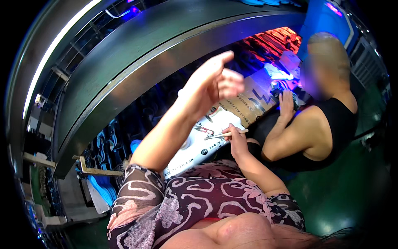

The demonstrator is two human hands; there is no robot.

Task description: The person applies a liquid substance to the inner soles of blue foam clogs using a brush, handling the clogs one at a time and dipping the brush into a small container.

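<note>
My left hand (222,81) is raised above the work surface, thumb out and fingers loosely curved, with nothing seen in it. Between the fingers of my right hand (237,139) is a slim brush (238,132) with a pale wooden handle. Its tip points left, low over a white printed sheet (195,155) lying in front of me. Dark and red markings show on the sheet around the tip, though I cannot tell whether the brush touches it. Part of a small whitish round item (185,143) shows beside my left forearm, which hides the rest.
On my right sits a co-worker (327,120) in a black top, hands at a violet-lit spot. Brown printed cardboard (248,101) lies between us. A long metal-edged conveyor (137,62) curves across the far side. Blue pieces (101,189) hang at the left, near a metal bracket (95,171).
</note>
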